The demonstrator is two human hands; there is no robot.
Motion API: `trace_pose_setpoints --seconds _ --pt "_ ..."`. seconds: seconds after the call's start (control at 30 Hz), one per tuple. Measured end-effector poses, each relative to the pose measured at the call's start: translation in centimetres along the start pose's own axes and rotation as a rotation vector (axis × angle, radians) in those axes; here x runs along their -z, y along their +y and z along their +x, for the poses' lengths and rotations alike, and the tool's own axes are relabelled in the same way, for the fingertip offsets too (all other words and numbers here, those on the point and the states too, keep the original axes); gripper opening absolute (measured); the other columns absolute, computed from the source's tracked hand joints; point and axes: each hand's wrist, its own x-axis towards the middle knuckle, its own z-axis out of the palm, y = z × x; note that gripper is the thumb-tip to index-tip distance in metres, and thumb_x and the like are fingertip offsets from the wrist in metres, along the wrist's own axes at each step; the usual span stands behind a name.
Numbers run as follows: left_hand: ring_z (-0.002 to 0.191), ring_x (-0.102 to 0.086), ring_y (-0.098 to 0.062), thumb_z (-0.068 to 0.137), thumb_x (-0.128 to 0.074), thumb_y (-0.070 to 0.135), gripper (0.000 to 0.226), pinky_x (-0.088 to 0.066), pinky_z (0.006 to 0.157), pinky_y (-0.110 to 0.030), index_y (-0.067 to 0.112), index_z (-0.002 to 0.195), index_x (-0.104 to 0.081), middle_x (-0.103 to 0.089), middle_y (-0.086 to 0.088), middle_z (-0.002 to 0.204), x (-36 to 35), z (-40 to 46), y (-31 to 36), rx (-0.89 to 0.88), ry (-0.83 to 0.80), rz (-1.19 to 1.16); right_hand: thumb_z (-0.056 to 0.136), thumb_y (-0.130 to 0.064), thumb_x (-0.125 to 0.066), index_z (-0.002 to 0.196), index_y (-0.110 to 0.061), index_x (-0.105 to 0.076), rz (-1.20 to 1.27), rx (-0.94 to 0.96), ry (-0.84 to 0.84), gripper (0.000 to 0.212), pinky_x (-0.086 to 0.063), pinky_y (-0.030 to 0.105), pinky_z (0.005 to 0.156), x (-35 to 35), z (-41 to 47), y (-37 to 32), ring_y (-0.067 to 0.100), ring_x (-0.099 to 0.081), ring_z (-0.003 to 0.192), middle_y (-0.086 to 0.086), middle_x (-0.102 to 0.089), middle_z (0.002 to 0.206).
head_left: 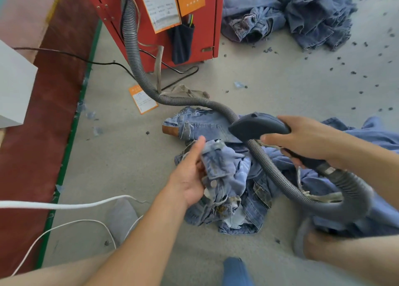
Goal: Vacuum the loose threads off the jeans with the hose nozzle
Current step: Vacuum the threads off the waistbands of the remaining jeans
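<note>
The jeans lie crumpled on the grey floor, in front of the person and just below a red machine from which the ribbed hose comes down. The left hand holds a bunched part of the jeans near the waistband, with the fingers tucked under the fabric and the thumb resting on top, so this part is lifted a little from the heap. The right hand is curled around the dark nozzle, which hangs above the denim close to a back pocket; the hose makes a loop behind this hand and passes over the cloth. I cannot tell if the mouth of the nozzle touches the fabric, because it faces away from the camera. The step in hand seems to be the vacuuming itself, or the short moment before a pass. The next move probably asks to bring the nozzle onto the held part and to keep the cloth stretched, so that suction takes the threads and not the fabric. More jeans lie in a pile further back.
</note>
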Motion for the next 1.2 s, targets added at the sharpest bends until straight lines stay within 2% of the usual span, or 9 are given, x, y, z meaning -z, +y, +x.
trace_pose_setpoints --seconds 0.2,0.37,0.47,0.57,0.73,0.83,0.97,1.13,1.2 --pt "0.124 -0.064 -0.04 0.104 -0.052 0.008 0.032 -0.055 0.097 -0.052 0.0 0.133 -0.065 -0.066 -0.026 0.132 0.6 0.3 -0.1 0.057 -0.027 -0.088 0.087 -0.057 -0.068 0.088 -0.049 -0.056 -0.298 0.14 -0.12 0.015 -0.046 0.017 0.044 1.6 0.1 1.5 0.014 -0.064 0.044 -0.004 -0.07 0.064" --pt "0.106 -0.073 -0.036 0.102 -0.042 -0.007 0.034 -0.063 0.081 -0.046 0.001 0.124 -0.067 -0.071 -0.024 0.121 1.9 0.7 -0.9 -0.013 -0.094 -0.189 0.088 -0.057 -0.066 0.094 -0.038 -0.058 -0.416 0.223 -0.101 0.022 -0.048 0.019 0.056 0.1 0.2 1.3 0.004 -0.064 0.06 -0.009 -0.066 0.07" --pt "0.117 -0.068 -0.038 0.097 -0.04 -0.014 0.044 -0.058 0.096 -0.05 0.0 0.132 -0.062 -0.066 -0.025 0.131 2.0 0.5 -0.8 -0.048 -0.182 -0.136 0.09 -0.055 -0.066 0.101 -0.033 -0.059 -0.434 0.296 -0.062 0.025 -0.052 0.03 0.063 -1.8 0.0 0.2 0.008 -0.063 0.064 -0.005 -0.068 0.076" --pt "0.132 -0.056 -0.044 0.093 -0.043 -0.018 0.047 -0.042 0.114 -0.058 -0.003 0.135 -0.057 -0.059 -0.029 0.14 1.6 0.2 -1.1 -0.067 -0.223 -0.014 0.09 -0.055 -0.066 0.104 -0.033 -0.057 -0.369 0.385 0.028 0.028 -0.049 0.031 0.059 -2.9 -0.3 -1.1 0.009 -0.061 0.062 -0.006 -0.065 0.074" --pt "0.131 -0.057 -0.044 0.09 -0.046 -0.016 0.05 -0.046 0.11 -0.057 -0.005 0.138 -0.055 -0.06 -0.029 0.139 1.3 0.2 -0.8 -0.084 -0.249 -0.057 0.085 -0.059 -0.066 0.096 -0.041 -0.052 -0.378 0.326 0.173 0.024 -0.04 0.024 0.053 -0.2 -0.6 -0.9 -0.005 -0.061 0.072 -0.013 -0.061 0.067" --pt "0.126 -0.061 -0.041 0.088 -0.048 -0.015 0.052 -0.05 0.107 -0.055 -0.002 0.138 -0.056 -0.062 -0.026 0.136 1.3 0.0 -0.4 -0.117 -0.291 -0.061 0.083 -0.061 -0.065 0.091 -0.045 -0.05 -0.449 0.281 0.068 0.023 -0.04 0.022 0.055 0.4 -1.5 -0.2 -0.003 -0.061 0.07 -0.012 -0.061 0.066" --pt "0.137 -0.051 -0.043 0.092 -0.042 -0.021 0.055 -0.041 0.115 -0.057 -0.004 0.144 -0.047 -0.055 -0.028 0.145 1.3 -0.2 -1.5 -0.132 -0.377 -0.004 0.088 -0.062 -0.061 0.103 -0.036 -0.056 -0.458 0.347 -0.003 0.03 -0.052 0.035 0.06 -2.4 -1.6 -1.4 0.008 -0.059 0.059 -0.007 -0.065 0.073" --pt "0.137 -0.052 -0.042 0.092 -0.039 -0.024 0.056 -0.04 0.116 -0.056 -0.004 0.144 -0.047 -0.055 -0.028 0.145 1.3 -0.3 -1.3 -0.122 -0.382 0.08 0.086 -0.062 -0.063 0.098 -0.04 -0.055 -0.375 0.328 0.098 0.026 -0.044 0.022 0.054 -1.6 -1.9 -1.7 0.0 -0.062 0.069 -0.01 -0.064 0.07" --pt "0.134 -0.056 -0.039 0.092 -0.038 -0.025 0.057 -0.044 0.114 -0.053 -0.001 0.142 -0.049 -0.058 -0.025 0.143 0.9 -0.6 -1.9 -0.11 -0.391 0.131 0.085 -0.062 -0.063 0.094 -0.048 -0.053 -0.274 0.28 0.12 0.02 -0.042 0.02 0.047 -0.3 -2.2 -1.1 0.001 -0.063 0.057 -0.013 -0.067 0.068"
